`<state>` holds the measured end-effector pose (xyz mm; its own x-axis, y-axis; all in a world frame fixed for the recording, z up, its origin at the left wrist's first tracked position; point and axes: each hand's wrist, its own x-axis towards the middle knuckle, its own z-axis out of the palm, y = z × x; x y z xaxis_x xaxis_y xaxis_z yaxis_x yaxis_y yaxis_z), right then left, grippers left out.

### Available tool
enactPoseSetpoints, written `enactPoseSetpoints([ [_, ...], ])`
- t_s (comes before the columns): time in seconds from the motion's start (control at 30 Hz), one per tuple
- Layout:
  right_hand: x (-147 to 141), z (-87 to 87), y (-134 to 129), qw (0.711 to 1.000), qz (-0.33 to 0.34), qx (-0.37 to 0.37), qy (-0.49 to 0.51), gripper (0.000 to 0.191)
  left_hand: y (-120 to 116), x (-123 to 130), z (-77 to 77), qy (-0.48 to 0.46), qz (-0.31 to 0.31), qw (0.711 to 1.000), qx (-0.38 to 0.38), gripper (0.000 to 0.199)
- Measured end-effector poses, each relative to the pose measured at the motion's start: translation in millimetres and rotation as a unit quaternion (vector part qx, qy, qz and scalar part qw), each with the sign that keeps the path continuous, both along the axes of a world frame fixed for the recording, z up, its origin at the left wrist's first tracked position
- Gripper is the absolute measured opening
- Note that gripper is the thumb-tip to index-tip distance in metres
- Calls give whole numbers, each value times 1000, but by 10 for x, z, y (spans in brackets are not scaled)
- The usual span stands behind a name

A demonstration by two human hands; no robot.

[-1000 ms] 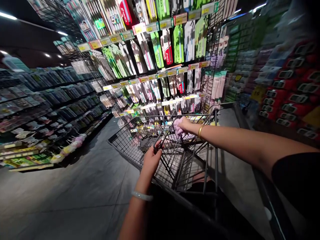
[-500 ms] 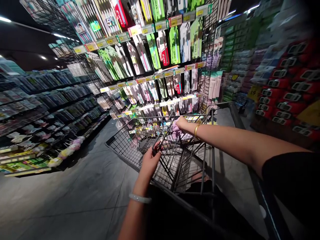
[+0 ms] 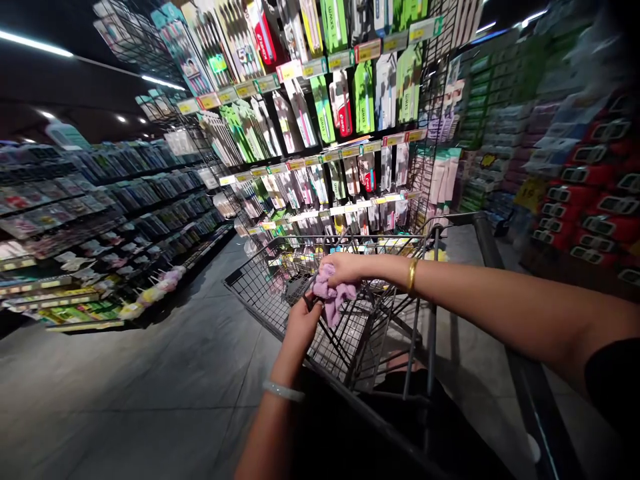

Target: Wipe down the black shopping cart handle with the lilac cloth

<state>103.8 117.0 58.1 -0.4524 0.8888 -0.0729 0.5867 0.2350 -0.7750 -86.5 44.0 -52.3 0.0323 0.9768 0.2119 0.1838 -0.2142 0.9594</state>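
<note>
A crumpled pink-purple cloth (image 3: 334, 297) hangs from my right hand (image 3: 345, 268), whose fingers are closed on it. Close by on its left, my left hand (image 3: 304, 319) is wrapped around a dark bar of the shopping cart (image 3: 260, 320). The cloth lies right against that bar, just beside my left fingers. Both hands are over the cart's wire basket. The cloth hides part of the basket behind it, and my right fingertips are mostly covered by its folds.
A wire rack (image 3: 320, 157) of packaged toothbrushes stands directly in front of the cart. Shelves (image 3: 125, 193) of goods run along the left, with grey floor (image 3: 200, 347) between. Red boxes (image 3: 580, 200) are stacked at the right. The cart's handle (image 3: 540, 400) is at lower right.
My right hand has moved left with the cloth, from further along the cart frame to beside my left hand. My left hand stays on the bar. The view has shifted slightly left.
</note>
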Motion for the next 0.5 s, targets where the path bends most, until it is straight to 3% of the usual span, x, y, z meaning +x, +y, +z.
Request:
enactPoseSetpoints([
  [0.07,40,24,16,999,0,29,-26,25,-9,-17,-6,-11,5,1000,-5,51],
  [0.2,368,159,177,990,-91,80,-69,13,-76,15,25,-23,14,999,-32,56],
  [0.3,389,246,88,987,-103,77,-95,11,-116,70,61,-10,-5,1000,-29,54],
  [0.37,192,274,-150,990,-64,67,-110,8,-109,86,77,6,0,1000,-15,50],
  [0.47,-205,289,-615,987,67,67,-128,12,-54,52,96,41,47,998,6,38],
  [0.5,-300,290,-733,972,138,131,-137,18,-33,31,103,47,58,997,11,33],
])
